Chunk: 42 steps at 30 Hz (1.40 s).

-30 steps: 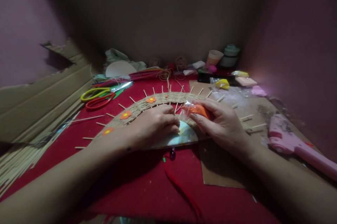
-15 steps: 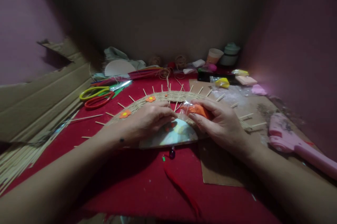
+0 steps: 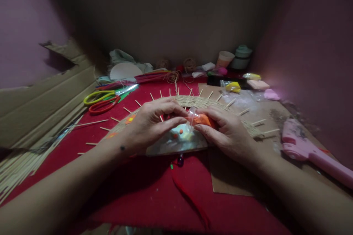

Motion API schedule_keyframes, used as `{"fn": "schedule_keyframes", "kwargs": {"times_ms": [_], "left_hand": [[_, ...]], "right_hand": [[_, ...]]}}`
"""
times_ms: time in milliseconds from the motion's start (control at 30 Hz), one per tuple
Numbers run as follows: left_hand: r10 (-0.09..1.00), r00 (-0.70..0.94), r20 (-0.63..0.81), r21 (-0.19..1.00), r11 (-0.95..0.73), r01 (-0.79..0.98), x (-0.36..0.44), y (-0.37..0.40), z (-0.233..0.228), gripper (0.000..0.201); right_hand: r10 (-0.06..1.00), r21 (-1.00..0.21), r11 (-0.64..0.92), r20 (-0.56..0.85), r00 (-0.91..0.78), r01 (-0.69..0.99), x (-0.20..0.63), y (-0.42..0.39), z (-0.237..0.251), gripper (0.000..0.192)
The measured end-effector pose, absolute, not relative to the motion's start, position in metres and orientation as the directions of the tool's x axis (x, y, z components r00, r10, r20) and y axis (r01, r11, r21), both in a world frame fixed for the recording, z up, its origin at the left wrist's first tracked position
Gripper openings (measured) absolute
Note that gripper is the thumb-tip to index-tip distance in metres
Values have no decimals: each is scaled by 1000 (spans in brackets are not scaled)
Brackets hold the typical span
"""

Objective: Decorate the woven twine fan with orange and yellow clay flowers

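1. Nearest, one red tassel (image 3: 190, 200) and one purple bead (image 3: 180, 159) lie on the red tabletop (image 3: 149, 200), just below one half-round panel (image 3: 173, 148)
2. Of two hands at the middle, the right hand (image 3: 227, 130) is wrapped round one orange packet (image 3: 203, 120), over the panel's upper part
3. The left hand (image 3: 154, 119) has thumb and forefinger at the packet's clear end; in this dim light I cannot tell whether they pinch it
4. Two small orange balls (image 3: 181, 131) sit on the panel, between the hands
5. One woven band (image 3: 197, 100) arches around the panel, two orange flowers (image 3: 130, 118) in sight on its left side
6. One pink tool (image 3: 296, 146) lies right, one pair of scissors (image 3: 117, 99) left
7. Farthest, two twine balls (image 3: 189, 65), one cup (image 3: 224, 59) and one lidded jar (image 3: 241, 57)
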<state>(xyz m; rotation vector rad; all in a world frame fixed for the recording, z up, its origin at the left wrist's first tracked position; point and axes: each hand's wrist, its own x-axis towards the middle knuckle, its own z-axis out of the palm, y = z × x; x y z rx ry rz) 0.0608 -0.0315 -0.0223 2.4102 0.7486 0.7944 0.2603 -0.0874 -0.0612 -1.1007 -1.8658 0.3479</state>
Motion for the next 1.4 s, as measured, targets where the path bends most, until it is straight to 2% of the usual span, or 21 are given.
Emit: {"fn": "schedule_keyframes", "kwargs": {"times_ms": [333, 433, 533, 600, 667, 767, 833, 933, 1167, 1267, 1400], "left_hand": [[571, 744, 347, 455, -796, 398, 65, -37, -23, 14], [522, 750, 407, 388, -842, 375, 67, -39, -25, 13], [514, 748, 421, 364, -851, 379, 68, -40, -27, 13], [542, 736, 405, 410, -827, 383, 68, -42, -26, 12], [618, 714, 330, 576, -731, 366, 67, -42, -23, 9], [737, 658, 155, 905, -373, 205, 63, -38, -17, 6], [782, 617, 88, 988, -148, 46, 61, -34, -16, 5], [811, 585, 21, 999, -3, -32, 60, -26, -18, 4], [766, 636, -88, 980, 181, -82, 64, -23, -24, 9], [759, 643, -104, 973, 212, -93, 63, -23, -25, 15], [784, 614, -92, 983, 170, -70, 63, -23, -26, 11]], "right_hand": [[813, -622, 572, 518, -267, 535, 258, -89, -62, 27], [798, -581, 589, 529, -290, 561, 257, -89, -63, 31], [779, -516, 601, 550, -301, 611, 257, -90, -65, 23], [771, -508, 607, 565, -295, 611, 257, -90, -66, 13], [772, -533, 606, 573, -275, 590, 257, -90, -65, 9], [803, -585, 555, 563, -197, 591, 257, -89, -63, 7], [818, -607, 520, 557, -145, 601, 258, -88, -61, 6], [816, -616, 515, 565, -121, 596, 259, -87, -62, 6], [799, -611, 533, 591, -110, 586, 259, -86, -65, 8], [811, -621, 523, 574, -116, 583, 259, -86, -64, 7], [809, -620, 519, 578, -106, 588, 259, -87, -63, 7]]}}
